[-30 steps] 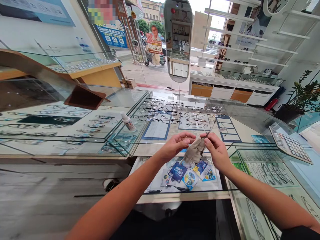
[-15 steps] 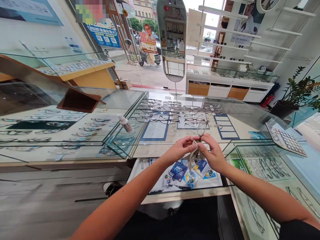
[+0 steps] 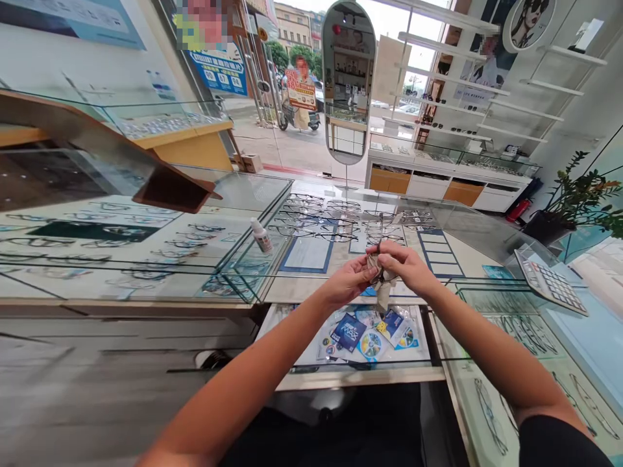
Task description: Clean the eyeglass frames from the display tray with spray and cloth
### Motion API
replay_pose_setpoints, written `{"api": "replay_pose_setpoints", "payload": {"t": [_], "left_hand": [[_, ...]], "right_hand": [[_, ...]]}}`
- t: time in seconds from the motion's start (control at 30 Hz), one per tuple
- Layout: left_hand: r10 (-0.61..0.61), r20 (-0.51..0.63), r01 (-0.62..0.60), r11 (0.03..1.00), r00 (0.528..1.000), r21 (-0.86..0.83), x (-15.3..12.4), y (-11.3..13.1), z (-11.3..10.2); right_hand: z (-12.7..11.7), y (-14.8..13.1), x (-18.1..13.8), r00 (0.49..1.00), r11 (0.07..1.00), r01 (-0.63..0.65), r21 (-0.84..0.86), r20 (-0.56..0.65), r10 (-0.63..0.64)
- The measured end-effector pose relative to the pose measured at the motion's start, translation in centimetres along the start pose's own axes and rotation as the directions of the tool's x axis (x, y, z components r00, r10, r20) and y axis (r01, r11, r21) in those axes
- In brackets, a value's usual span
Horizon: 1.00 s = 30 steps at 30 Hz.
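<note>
My left hand [image 3: 351,279] is closed, its fingers pinching a light beige cleaning cloth [image 3: 384,297] whose loose end hangs below. Close beside it, my right hand [image 3: 405,266] has its fingers closed around a pair of eyeglasses [image 3: 379,247], mostly hidden by the fingers and the cloth. Both hands are held together above the front edge of the glass counter. Behind them, several rows of eyeglasses [image 3: 341,224] lie on the counter top. Under the hands a drawer [image 3: 413,374] stands pulled out, with packets and round-printed cards inside.
A white spray bottle [image 3: 261,236] stands on the glass left of the hands. A calculator [image 3: 551,280] rests at the right. Further back are an oval mirror [image 3: 346,84], a brown panel [image 3: 170,185] at left and a potted plant [image 3: 559,211]. Display cases flank both sides.
The eyeglasses, whose lens stood upright above my fingers, have turned and are now mostly hidden. My right hand has shifted left and up slightly, and the cloth hangs differently. The view has shifted a little.
</note>
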<state>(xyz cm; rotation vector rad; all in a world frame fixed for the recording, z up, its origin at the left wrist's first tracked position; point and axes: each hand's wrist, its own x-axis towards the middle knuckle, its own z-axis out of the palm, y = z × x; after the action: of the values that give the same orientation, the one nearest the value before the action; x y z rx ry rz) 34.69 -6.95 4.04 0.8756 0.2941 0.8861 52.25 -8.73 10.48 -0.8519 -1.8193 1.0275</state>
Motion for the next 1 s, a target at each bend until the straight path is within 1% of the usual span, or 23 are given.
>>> {"api": "replay_pose_setpoints", "payload": {"t": [0.13, 0.2, 0.23, 0.3, 0.4, 0.5, 0.57, 0.67, 0.77, 0.9, 1.0], "left_hand": [[0.095, -0.104, -0.092, 0.995, 0.99, 0.031, 0.4, 1.5, -1.1], [0.148, -0.159, -0.137, 0.987, 0.976, 0.079, 0.7, 1.9, -1.7], [0.179, -0.186, -0.161, 0.981, 0.966, 0.107, 0.8, 2.1, -2.1], [0.243, -0.222, -0.207, 0.963, 0.944, 0.173, 1.0, 2.2, -2.7], [0.307, -0.218, -0.24, 0.928, 0.926, 0.286, 1.3, 2.1, -3.2], [0.309, -0.198, -0.226, 0.908, 0.93, 0.353, 1.2, 2.0, -3.1], [0.3, -0.188, -0.215, 0.903, 0.935, 0.371, 0.9, 1.9, -2.6], [0.307, -0.177, -0.22, 0.894, 0.935, 0.39, 0.3, 2.1, -1.6], [0.305, -0.174, -0.214, 0.889, 0.936, 0.406, 0.0, 2.8, -0.8], [0.264, -0.128, -0.171, 0.856, 0.956, 0.487, 0.8, 4.1, -0.2], [0.299, -0.112, -0.194, 0.817, 0.948, 0.543, 1.7, 4.4, 0.1]], "right_hand": [[-0.9, -0.2, 4.0, 0.984, 0.994, -0.038, 0.103, 0.176, 0.019], [-0.8, 0.1, 5.4, 0.975, 0.99, -0.04, 0.139, 0.221, 0.008], [-0.6, 0.4, 5.8, 0.976, 0.986, -0.041, 0.159, 0.217, 0.006], [0.2, 1.1, 6.2, 0.986, 0.973, -0.056, 0.225, 0.167, 0.018], [1.6, 2.5, 5.7, 0.993, 0.919, -0.101, 0.38, 0.096, 0.069], [2.4, 3.7, 5.0, 0.992, 0.852, -0.123, 0.509, 0.045, 0.116], [2.5, 4.0, 4.6, 0.989, 0.822, -0.139, 0.552, 0.032, 0.146], [2.5, 3.8, 4.1, 0.986, 0.8, -0.149, 0.581, 0.026, 0.165], [2.8, 3.1, 3.8, 0.99, 0.793, -0.115, 0.599, 0.004, 0.14], [2.7, 2.1, 3.5, 0.995, 0.833, -0.055, 0.55, -0.041, 0.093], [2.4, 2.0, 3.6, 0.994, 0.863, -0.024, 0.504, -0.077, 0.073]]}}
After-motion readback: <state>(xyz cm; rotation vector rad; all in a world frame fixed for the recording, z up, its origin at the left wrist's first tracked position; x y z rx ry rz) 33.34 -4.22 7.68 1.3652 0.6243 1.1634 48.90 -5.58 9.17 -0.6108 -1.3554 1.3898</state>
